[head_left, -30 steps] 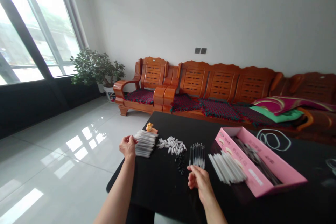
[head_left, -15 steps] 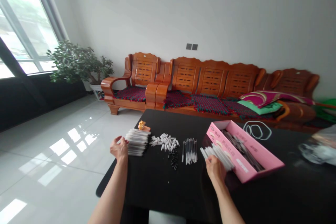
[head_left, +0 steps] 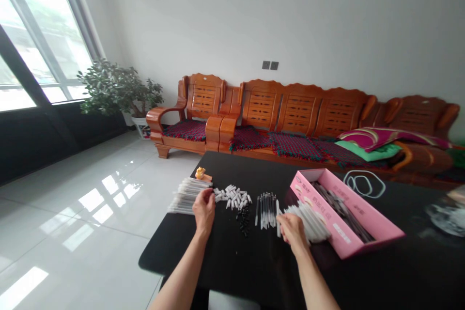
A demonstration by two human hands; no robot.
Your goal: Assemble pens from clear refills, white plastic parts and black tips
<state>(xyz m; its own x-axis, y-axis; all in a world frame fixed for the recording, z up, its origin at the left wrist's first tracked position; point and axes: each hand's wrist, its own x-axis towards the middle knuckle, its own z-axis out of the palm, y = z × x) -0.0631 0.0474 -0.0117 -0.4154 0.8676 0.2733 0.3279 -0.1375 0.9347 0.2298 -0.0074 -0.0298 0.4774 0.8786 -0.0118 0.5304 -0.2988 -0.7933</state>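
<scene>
My left hand is curled, fingertips together, between a stack of white tubes and a heap of small white caps; what it pinches is hidden. My right hand is closed on a white tube at the near end of a second pile of white tubes beside a pink box. Between the hands lie a row of thin pen refills and a cluster of small black pieces.
Everything lies on a black table; its left edge drops to a glossy tiled floor. The pink box holds dark pens. White loops, a small orange figurine and a clear bag are also on it. Behind stand a wooden sofa and a potted plant.
My left hand moved from the left side of the tube stack to its right end by the caps. My right hand went from the table to the pile by the pink box and closed on a tube.
</scene>
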